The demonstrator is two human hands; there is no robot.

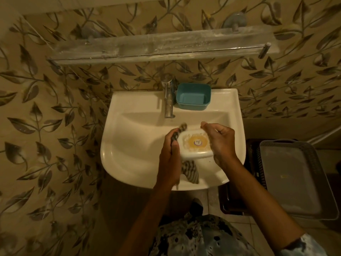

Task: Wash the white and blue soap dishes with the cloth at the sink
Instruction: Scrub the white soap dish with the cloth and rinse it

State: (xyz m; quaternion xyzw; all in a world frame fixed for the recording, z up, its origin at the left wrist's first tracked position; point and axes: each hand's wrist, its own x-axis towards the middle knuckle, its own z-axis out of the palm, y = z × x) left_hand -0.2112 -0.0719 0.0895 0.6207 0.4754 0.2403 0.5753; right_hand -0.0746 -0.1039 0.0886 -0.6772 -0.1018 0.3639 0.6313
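A: Left hand (168, 154)?
B: Fist closed on striped cloth (190, 172), pressed to white dish's (196, 145) left edge.
A: Right hand (219, 143)?
B: Fingers curled, gripping the dish's right end, over the sink (129, 145).
A: Blue dish (193, 96)?
B: On rim beside tap (168, 100).

Dim, warm yellowish light, soft and slightly blurred throughout, with wide-angle bending and darkening toward the edges.

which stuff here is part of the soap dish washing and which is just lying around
In the job: white soap dish, striped cloth, blue soap dish, tap, sink, left hand, right hand.

Lying about: glass shelf, grey basket.
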